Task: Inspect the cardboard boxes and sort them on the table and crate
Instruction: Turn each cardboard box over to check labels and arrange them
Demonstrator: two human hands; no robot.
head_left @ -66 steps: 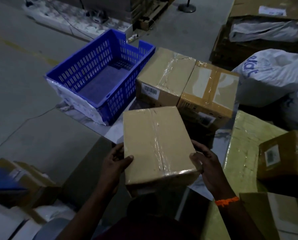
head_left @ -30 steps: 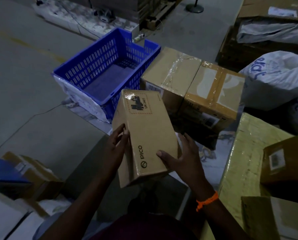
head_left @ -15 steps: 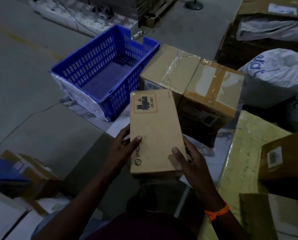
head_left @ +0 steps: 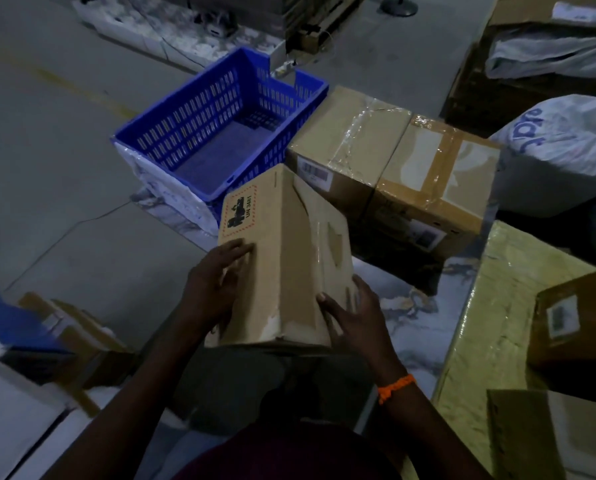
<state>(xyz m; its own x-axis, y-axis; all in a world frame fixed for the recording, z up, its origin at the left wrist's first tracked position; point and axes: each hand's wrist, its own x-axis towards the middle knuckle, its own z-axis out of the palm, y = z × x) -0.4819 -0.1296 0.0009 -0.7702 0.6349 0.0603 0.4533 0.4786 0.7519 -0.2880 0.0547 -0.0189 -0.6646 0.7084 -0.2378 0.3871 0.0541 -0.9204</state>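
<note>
1. The person's two forearms reach forward from the bottom edge, and an orange wristband (head_left: 395, 388) sits on the right wrist.
2. The left hand (head_left: 217, 282) holds the near left side of the cardboard box (head_left: 282, 258), with its fingers laid over the face that bears a red-bordered "UN 3481" label. The right hand (head_left: 355, 313) grips the near right corner, thumb on the upper face and fingers wrapped round the side. Both hands are closed on this box.
3. The box is held above the near edge of the marble-patterned table (head_left: 417, 306), tilted with a long edge uppermost. Its right face is creased and scuffed.
4. To the right lies a large yellowish wrapped package (head_left: 504, 306) with a small labelled box (head_left: 576, 323) on it.
5. Further back on the table two taped boxes stand touching: the left taped box (head_left: 348, 140) and the right taped box (head_left: 438, 178).
6. Just left of them the blue crate (head_left: 192, 123) sits at the table's corner.
7. A white sack (head_left: 566, 150) lies at the far right.
</note>
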